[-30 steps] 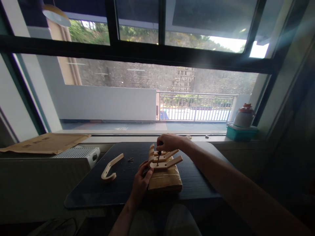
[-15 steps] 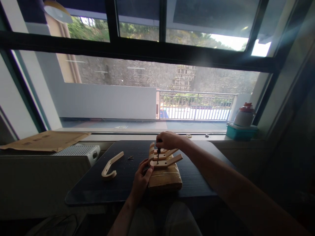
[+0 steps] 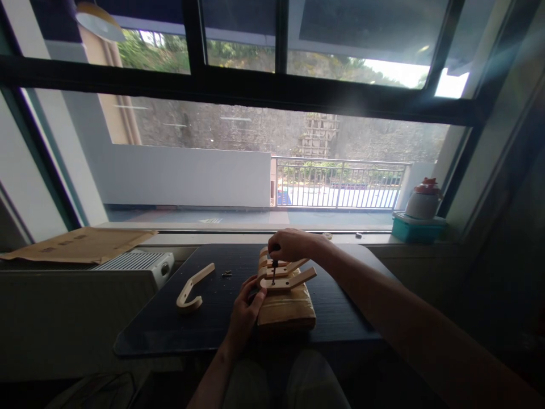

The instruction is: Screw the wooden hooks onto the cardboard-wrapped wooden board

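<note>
While right hand (image 3: 293, 244) holds screwdriver (image 3: 273, 271), left hand (image 3: 244, 313) grips wooden hooks (image 3: 293, 278).

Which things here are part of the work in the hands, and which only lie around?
In use: screwdriver in right hand; wooden hook rack, held by left hand; brown parcel under it. Probably also: loose hook, small screws.
Lying about: flat cardboard, white heater, teal box, jar on it.
</note>
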`<state>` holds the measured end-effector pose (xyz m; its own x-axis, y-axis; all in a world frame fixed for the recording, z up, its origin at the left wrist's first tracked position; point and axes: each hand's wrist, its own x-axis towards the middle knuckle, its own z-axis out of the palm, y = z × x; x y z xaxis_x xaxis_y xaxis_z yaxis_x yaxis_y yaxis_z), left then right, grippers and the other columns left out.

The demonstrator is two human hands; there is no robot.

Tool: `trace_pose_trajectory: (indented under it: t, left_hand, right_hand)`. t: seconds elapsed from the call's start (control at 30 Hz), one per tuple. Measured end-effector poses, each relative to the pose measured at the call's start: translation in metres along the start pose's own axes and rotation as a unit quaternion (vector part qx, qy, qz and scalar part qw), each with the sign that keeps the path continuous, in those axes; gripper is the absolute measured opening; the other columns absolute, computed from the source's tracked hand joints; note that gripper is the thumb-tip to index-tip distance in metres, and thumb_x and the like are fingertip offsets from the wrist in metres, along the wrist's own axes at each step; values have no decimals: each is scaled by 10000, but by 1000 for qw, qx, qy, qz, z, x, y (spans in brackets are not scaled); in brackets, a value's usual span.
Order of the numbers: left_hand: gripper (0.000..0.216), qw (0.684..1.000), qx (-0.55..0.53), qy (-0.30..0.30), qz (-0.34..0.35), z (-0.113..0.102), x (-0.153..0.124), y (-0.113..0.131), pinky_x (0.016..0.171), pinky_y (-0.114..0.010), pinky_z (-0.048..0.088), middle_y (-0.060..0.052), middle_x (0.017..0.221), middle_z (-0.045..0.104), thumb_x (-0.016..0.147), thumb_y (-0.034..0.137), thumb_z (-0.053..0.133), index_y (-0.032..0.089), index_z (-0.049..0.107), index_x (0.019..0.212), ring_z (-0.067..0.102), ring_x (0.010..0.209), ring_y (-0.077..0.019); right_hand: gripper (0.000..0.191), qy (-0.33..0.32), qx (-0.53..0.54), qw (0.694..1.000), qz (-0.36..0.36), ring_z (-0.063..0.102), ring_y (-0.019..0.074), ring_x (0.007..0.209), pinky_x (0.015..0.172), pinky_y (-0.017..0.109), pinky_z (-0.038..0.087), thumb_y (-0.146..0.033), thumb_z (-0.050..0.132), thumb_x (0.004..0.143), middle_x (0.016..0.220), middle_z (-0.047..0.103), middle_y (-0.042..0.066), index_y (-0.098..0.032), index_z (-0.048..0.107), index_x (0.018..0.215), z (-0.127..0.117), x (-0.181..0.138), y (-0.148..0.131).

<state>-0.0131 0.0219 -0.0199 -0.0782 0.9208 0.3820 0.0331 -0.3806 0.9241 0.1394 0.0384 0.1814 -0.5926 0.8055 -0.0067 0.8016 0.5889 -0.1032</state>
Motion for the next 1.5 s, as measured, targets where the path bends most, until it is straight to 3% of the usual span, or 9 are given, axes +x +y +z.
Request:
trace_pose_trajectory:
  t: [0.5, 0.7, 1.0, 1.3, 1.5]
  left_hand:
    - [291, 1000, -3, 9, -10, 1, -1, 6, 830, -317, 503, -77, 1232, 542, 716, 383, 623, 185, 660, 926, 581, 1042, -252]
    - [275, 1000, -6, 10, -6, 1, -1, 6, 838, -317, 501, -74, 1221, 549, 714, 374, 623, 190, 665, 913, 571, 1060, -256]
    - [288, 1000, -3, 15, -12, 1, 0, 7, 825, -320, 506, -74, 1225, 554, 705, 398, 635, 193, 673, 904, 576, 1056, -262]
    - [290, 1000, -5, 8, -12, 1, 0, 6, 840, -330, 499, -78, 1235, 547, 717, 405, 626, 191, 670, 908, 568, 1068, -265]
    - [304, 1000, -5, 10, -15, 2, 0, 5, 847, -314, 492, -73, 1241, 547, 706, 423, 632, 194, 667, 904, 567, 1075, -257]
  right_hand:
    - [309, 15, 14, 999, 46, 526, 104, 593, 532, 238, 359, -381, 500, 846, 817, 662, 74, -133, 672, 914, 13, 12, 10]
    - [392, 8, 27, 999, 34, 549, 121, 655, 539, 241, 380, -477, 514, 817, 903, 665, 66, -155, 660, 987, 1, 4, 10]
    - [233, 5, 23, 1000, 0, 536, 102, 636, 551, 229, 377, -257, 552, 777, 855, 676, 29, -186, 687, 954, -2, -1, 6]
    - [316, 29, 20, 999, 29, 526, 104, 593, 518, 232, 369, -376, 518, 828, 809, 670, 61, -132, 673, 956, 10, 11, 11]
    - [336, 18, 22, 999, 15, 550, 111, 637, 538, 228, 375, -405, 534, 816, 861, 679, 61, -155, 674, 993, 5, 6, 8]
